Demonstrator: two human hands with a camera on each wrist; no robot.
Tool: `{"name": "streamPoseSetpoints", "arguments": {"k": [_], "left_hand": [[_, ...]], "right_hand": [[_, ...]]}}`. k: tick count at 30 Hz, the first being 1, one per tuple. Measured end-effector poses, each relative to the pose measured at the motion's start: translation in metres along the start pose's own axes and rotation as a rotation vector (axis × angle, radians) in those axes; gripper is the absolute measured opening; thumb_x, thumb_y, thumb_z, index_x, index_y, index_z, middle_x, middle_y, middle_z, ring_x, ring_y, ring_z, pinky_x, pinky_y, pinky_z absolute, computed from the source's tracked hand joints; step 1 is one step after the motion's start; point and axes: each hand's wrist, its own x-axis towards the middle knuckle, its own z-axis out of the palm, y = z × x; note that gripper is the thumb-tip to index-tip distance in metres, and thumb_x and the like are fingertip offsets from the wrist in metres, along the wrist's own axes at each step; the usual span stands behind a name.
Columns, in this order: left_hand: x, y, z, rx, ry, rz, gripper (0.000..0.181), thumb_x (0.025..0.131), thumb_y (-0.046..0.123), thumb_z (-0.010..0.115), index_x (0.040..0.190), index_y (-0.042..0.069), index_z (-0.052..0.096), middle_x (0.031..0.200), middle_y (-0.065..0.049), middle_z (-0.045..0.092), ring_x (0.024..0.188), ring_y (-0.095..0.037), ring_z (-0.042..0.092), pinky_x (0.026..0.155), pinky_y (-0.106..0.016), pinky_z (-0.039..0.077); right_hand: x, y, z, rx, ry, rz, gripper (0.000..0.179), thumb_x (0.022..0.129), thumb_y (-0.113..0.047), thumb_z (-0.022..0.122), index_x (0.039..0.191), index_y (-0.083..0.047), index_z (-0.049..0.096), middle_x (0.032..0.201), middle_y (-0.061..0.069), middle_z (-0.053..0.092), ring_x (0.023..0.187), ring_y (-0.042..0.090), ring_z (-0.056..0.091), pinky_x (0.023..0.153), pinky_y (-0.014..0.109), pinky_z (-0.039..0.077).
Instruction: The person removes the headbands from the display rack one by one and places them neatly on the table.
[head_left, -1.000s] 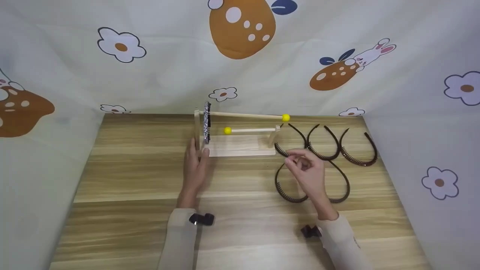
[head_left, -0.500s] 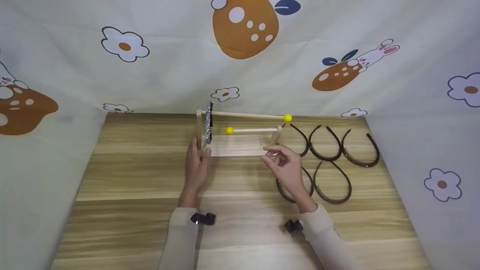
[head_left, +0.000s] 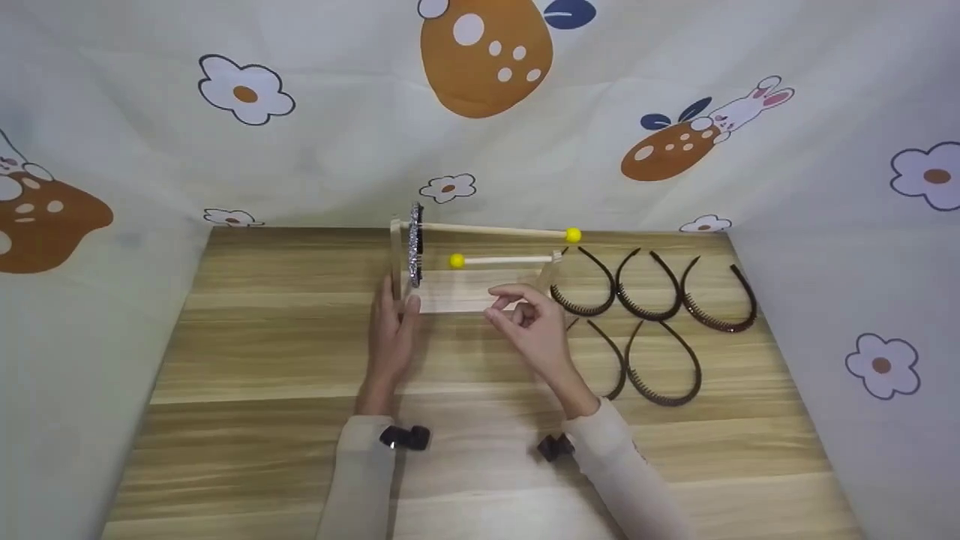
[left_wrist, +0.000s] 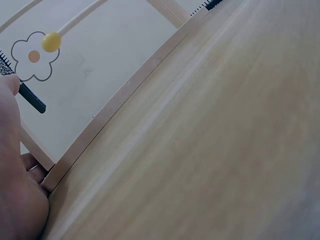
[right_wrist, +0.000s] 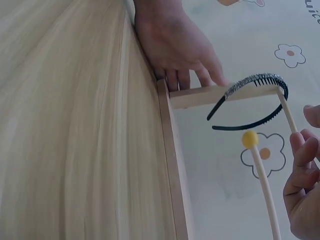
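Observation:
A wooden stand [head_left: 450, 294] has two posts, each carrying a rod tipped with a yellow ball. On the upper rod [head_left: 495, 230], close to the left post, hangs a silver-glitter headband [head_left: 415, 247] with black comb teeth. My left hand [head_left: 390, 341] holds the stand at its left post, fingers along the outside and thumb at the front. In front of the base hovers my right hand [head_left: 534, 330], fingers loosely bent, thumb and index apart with nothing between them. The right wrist view shows this hand [right_wrist: 304, 185] beside the upper rod, and the headband's tips hanging free.
Several dark toothed headbands lie right of the stand in two rows, among them one headband [head_left: 720, 325] at the far right and another headband [head_left: 664, 401] nearer. A patterned cloth [head_left: 337, 150] rises behind the wood-grain table [head_left: 262, 450].
My right hand has moved left, from over the dark headbands to in front of the stand's base. My left hand, the stand and the glitter headband keep their places.

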Motion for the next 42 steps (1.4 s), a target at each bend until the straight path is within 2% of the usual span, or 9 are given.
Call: {"name": "streamPoseSetpoints", "arguments": {"k": [7, 11, 20, 24, 29, 34, 37, 42], "left_hand": [[0.001, 0.000, 0.001, 0.011, 0.000, 0.028, 0.077, 0.116, 0.041, 0.051, 0.178, 0.009, 0.017, 0.179, -0.026, 0.023, 0.140, -0.049, 0.057, 0.116, -0.066, 0.049], [0.001, -0.001, 0.000, 0.016, 0.009, 0.023, 0.077, 0.116, 0.040, 0.051, 0.178, 0.007, 0.018, 0.180, -0.026, 0.022, 0.141, -0.048, 0.057, 0.117, -0.066, 0.048], [0.002, -0.003, 0.000, 0.004, 0.017, 0.042, 0.077, 0.115, 0.039, 0.054, 0.179, 0.012, 0.019, 0.179, -0.025, 0.027, 0.137, -0.048, 0.059, 0.115, -0.068, 0.048], [0.003, -0.003, 0.000, 0.015, 0.020, 0.055, 0.075, 0.116, 0.039, 0.053, 0.179, 0.015, 0.019, 0.180, -0.023, 0.026, 0.140, -0.049, 0.056, 0.117, -0.072, 0.043], [0.003, -0.003, 0.000, 0.037, 0.017, 0.066, 0.081, 0.116, 0.055, 0.049, 0.179, 0.014, 0.019, 0.182, -0.020, 0.022, 0.147, -0.048, 0.050, 0.123, -0.073, 0.034], [0.000, -0.001, 0.000, 0.055, 0.010, 0.038, 0.089, 0.112, 0.069, 0.046, 0.180, 0.018, 0.018, 0.183, -0.019, 0.020, 0.145, -0.048, 0.052, 0.123, -0.076, 0.033], [0.001, -0.001, 0.000, 0.057, 0.012, 0.040, 0.091, 0.110, 0.074, 0.044, 0.180, 0.022, 0.018, 0.182, -0.019, 0.022, 0.143, -0.047, 0.055, 0.121, -0.076, 0.036], [0.003, -0.002, 0.000, 0.035, 0.017, 0.046, 0.089, 0.112, 0.067, 0.048, 0.179, 0.016, 0.020, 0.179, -0.022, 0.027, 0.141, -0.045, 0.056, 0.120, -0.069, 0.041]], "right_hand": [[0.005, -0.003, 0.019, 0.023, -0.019, 0.018, 0.027, 0.092, -0.001, 0.089, 0.117, 0.000, 0.082, 0.094, 0.010, 0.075, 0.056, 0.004, 0.048, 0.050, 0.016, 0.039], [0.005, -0.003, 0.029, 0.052, -0.038, 0.034, 0.028, 0.092, -0.001, 0.088, 0.119, 0.001, 0.081, 0.095, 0.009, 0.076, 0.056, 0.003, 0.050, 0.050, 0.016, 0.040], [0.001, -0.002, 0.053, 0.097, -0.079, 0.056, 0.028, 0.094, -0.001, 0.086, 0.121, 0.003, 0.079, 0.098, 0.014, 0.077, 0.055, 0.002, 0.053, 0.050, 0.016, 0.043], [0.003, -0.004, 0.063, 0.111, -0.067, 0.075, 0.029, 0.095, 0.000, 0.085, 0.123, 0.003, 0.079, 0.100, 0.014, 0.077, 0.054, 0.003, 0.053, 0.050, 0.017, 0.044], [0.011, -0.007, 0.076, 0.143, -0.050, 0.109, 0.033, 0.097, -0.003, 0.084, 0.128, 0.006, 0.076, 0.109, 0.019, 0.076, 0.052, 0.006, 0.056, 0.050, 0.020, 0.049], [0.020, -0.009, 0.087, 0.195, -0.017, 0.157, 0.040, 0.096, -0.003, 0.084, 0.133, 0.008, 0.073, 0.121, 0.025, 0.074, 0.055, 0.007, 0.058, 0.053, 0.023, 0.053], [0.026, -0.011, 0.092, 0.215, -0.006, 0.180, 0.045, 0.094, -0.003, 0.084, 0.136, 0.007, 0.071, 0.125, 0.026, 0.072, 0.056, 0.006, 0.059, 0.054, 0.021, 0.054], [0.035, -0.014, 0.096, 0.240, -0.002, 0.191, 0.050, 0.092, -0.002, 0.084, 0.138, 0.009, 0.068, 0.127, 0.031, 0.069, 0.057, 0.008, 0.059, 0.052, 0.021, 0.052]]}}
